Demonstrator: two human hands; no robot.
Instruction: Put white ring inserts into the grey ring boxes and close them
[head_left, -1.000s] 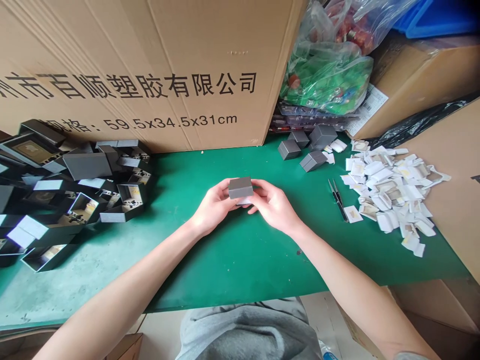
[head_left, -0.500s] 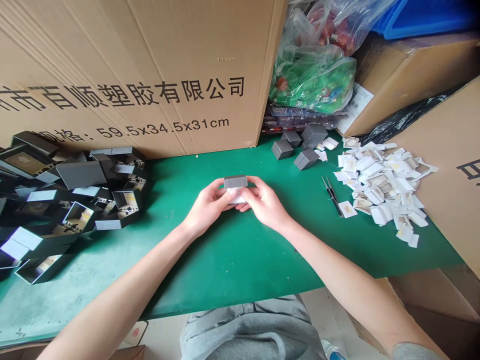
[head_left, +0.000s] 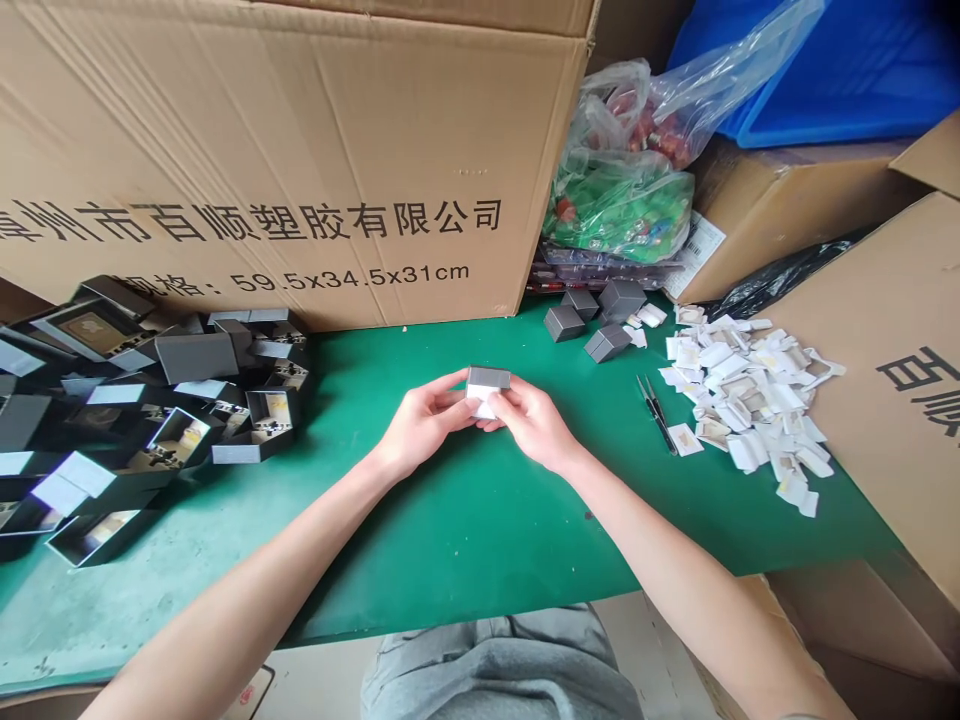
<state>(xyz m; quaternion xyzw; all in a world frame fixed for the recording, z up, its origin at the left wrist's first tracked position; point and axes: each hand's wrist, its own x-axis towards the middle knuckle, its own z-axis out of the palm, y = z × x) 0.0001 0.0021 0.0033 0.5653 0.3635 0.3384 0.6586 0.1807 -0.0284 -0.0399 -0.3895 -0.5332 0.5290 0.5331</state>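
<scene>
Since the earlier frame, the small dark box [head_left: 488, 374] has tipped in your grip, so its dark far face shows as a narrower band and more of its pale near face [head_left: 483, 402] is turned up to you; whether that paleness is a white side or glare cannot be told. You hold the box above the middle of the green table [head_left: 450, 545], between both hands. Your left hand [head_left: 420, 422] and right hand [head_left: 538, 424] pinch it from opposite sides, thumbs pressed on the near part and the other fingers curled around and behind it, partly hidden. Gripping from both sides probably keeps so small a block steady, and the tilt likely gives you a better look at that pale face.

To the left, open dark boxes [head_left: 196, 358] are heaped together, perhaps so they stay separate from the closed dark boxes [head_left: 564, 322] grouped at the far right. Nearer on the right lies a spread pile of white pieces [head_left: 750, 362], seemingly kept off to that side so your hands have room. Just beside it, the tweezers [head_left: 660, 420] lie with their tips pointing far and their black grips near, which would suit a reach from your right. A white square [head_left: 685, 440] lies next to their near end.
</scene>
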